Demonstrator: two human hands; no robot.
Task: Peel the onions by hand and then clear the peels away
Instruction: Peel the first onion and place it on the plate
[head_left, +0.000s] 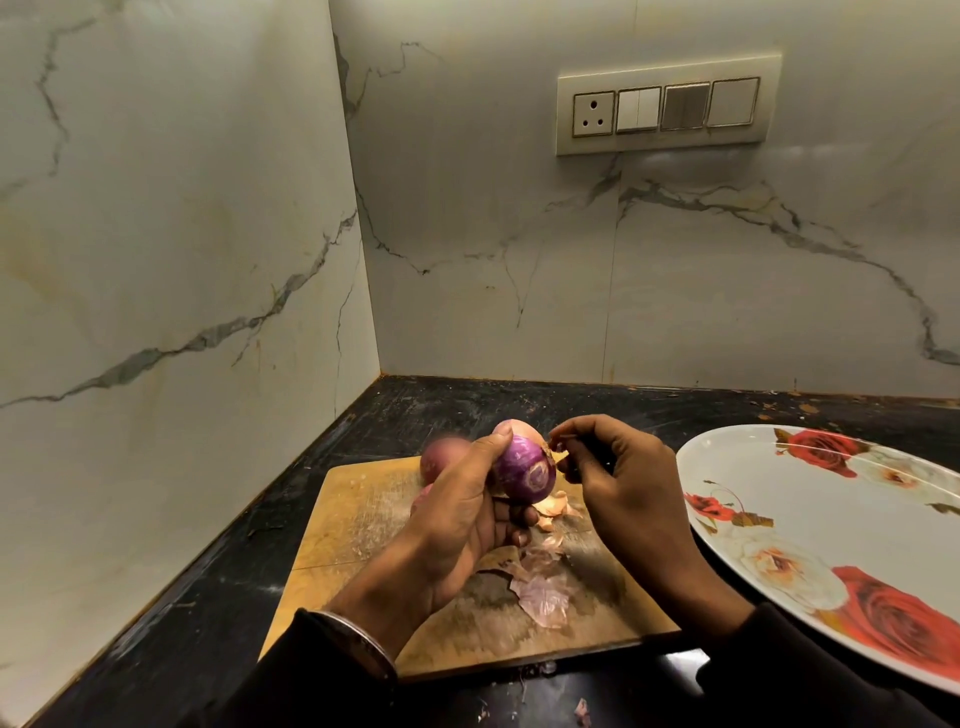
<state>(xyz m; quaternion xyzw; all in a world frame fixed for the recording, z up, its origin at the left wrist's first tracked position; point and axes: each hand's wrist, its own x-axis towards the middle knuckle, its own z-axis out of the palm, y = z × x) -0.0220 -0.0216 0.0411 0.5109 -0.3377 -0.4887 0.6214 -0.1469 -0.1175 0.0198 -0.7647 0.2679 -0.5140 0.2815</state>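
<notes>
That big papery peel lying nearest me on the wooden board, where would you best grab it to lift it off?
Probably pinch the pale pink peel at its raised, crinkled edge nearest the board's front, coming from above and the right. It lies loose and curled on the cutting board, so a lifted edge gives fingers purchase. The right hand is nearer; the left hand holds the purple onion.

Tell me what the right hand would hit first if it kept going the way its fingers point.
The right hand points leftward, its fingers pinching a bit of peel. It would likely meet the purple onion held by the left hand first, though depth is unclear.
</notes>
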